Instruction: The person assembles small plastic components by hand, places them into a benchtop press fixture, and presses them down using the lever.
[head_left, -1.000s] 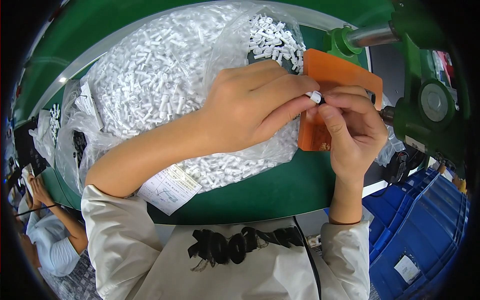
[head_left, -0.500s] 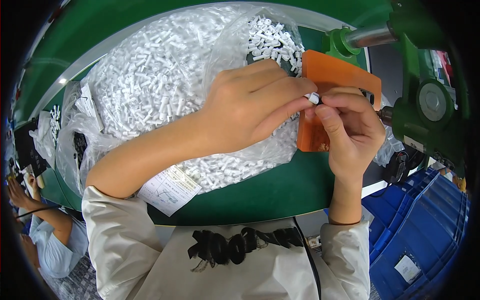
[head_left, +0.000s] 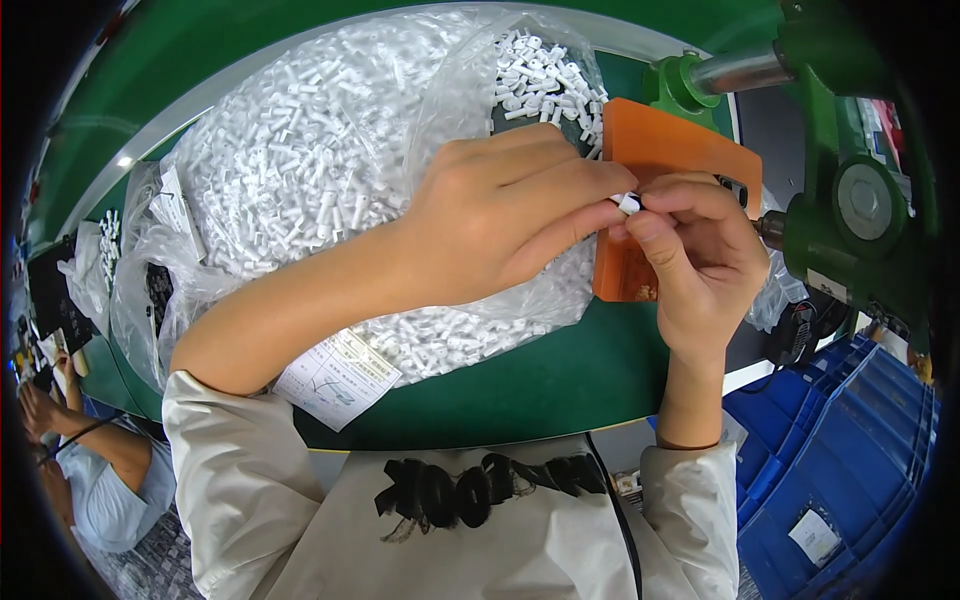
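Observation:
My left hand reaches across a large clear bag of small white plastic parts, its thumb and index finger pinched together. At their tips sits one small white plastic part with dark bits at its edges. From the other side my right hand meets it, thumb and index finger closed on its right end. Both hands hold the piece just in front of an orange block. The fingertips cover much of the part, so its full shape is hidden.
A green press with a metal column stands at the right, beside the orange block. Loose white parts lie behind my hands. A paper label rests by the bag. Blue crates are lower right; a co-worker's arm shows far left.
The small white part has turned slightly between my fingertips, and its dark bits show differently. My hands stay almost in place. The co-worker's hands at far left have shifted.

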